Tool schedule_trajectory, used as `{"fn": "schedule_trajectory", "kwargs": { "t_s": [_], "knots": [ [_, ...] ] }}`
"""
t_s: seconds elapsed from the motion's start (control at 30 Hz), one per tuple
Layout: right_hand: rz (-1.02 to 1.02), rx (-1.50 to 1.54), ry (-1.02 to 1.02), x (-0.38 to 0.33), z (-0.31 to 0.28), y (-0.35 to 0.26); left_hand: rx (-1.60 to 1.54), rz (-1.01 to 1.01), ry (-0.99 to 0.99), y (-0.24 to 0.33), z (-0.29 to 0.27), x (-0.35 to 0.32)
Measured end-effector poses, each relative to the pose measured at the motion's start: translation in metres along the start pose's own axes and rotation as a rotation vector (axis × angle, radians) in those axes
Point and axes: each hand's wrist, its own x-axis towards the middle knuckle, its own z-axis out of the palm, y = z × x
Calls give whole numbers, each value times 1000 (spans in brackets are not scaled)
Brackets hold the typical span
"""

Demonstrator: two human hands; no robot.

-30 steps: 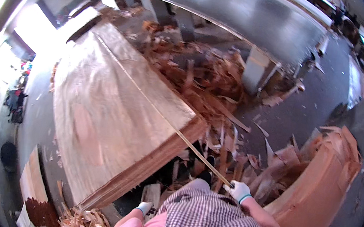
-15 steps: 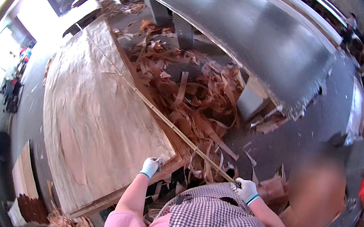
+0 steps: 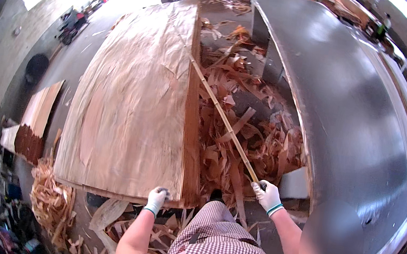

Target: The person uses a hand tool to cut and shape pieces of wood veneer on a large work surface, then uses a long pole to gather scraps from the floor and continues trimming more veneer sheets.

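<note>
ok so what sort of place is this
Probably a workshop that handles wood veneer or plywood. A thick stack of large, thin wood sheets stands beside a long, dark-topped table, with torn reddish-brown wood strips heaped between them.

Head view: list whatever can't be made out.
Head view: whether the left hand touches the wood stack; the glove hides the spot.
Head view: far tip of the pole; too thin and pale against the stack.
Head view: near end of the grey tabletop; partly lost in blur.
</note>
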Motion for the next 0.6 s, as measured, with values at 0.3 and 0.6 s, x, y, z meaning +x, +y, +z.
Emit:
{"fn": "schedule_trajectory", "kwargs": {
  "t_s": [0.3,0.6],
  "knots": [
    [121,57,-48,202,15,-15,121,468,218,172,89,278],
    [303,-71,-114,336,34,-22,589,142,566,289,106,504]
  ]
}}
